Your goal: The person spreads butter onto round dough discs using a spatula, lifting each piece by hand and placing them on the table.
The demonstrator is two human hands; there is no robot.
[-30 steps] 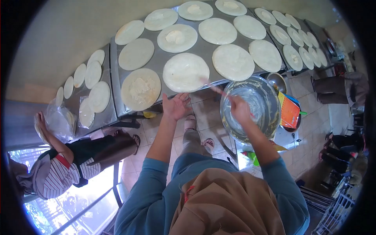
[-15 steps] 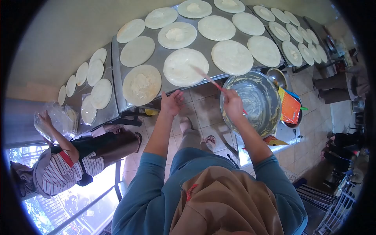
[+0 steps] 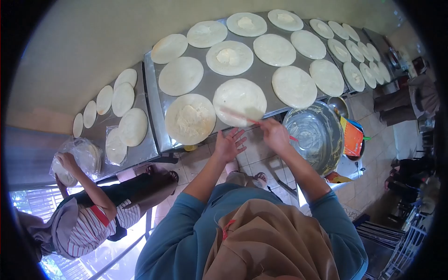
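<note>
The brush (image 3: 251,121) has been moved toward the table (image 3: 208,86)'s front edge, over flat dough (image 3: 240,95) — gripped by the right hand (image 3: 276,135), the left hand (image 3: 227,147) held open

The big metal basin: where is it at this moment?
The basin is right of centre in the head view, between the right hand and the orange item, close to the metal table's near edge.

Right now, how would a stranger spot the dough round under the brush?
On the big metal table, find the edge nearest the person's left hand. Along it, the dough round is second from the left. Only this one has the red-handled brush over it.
</note>
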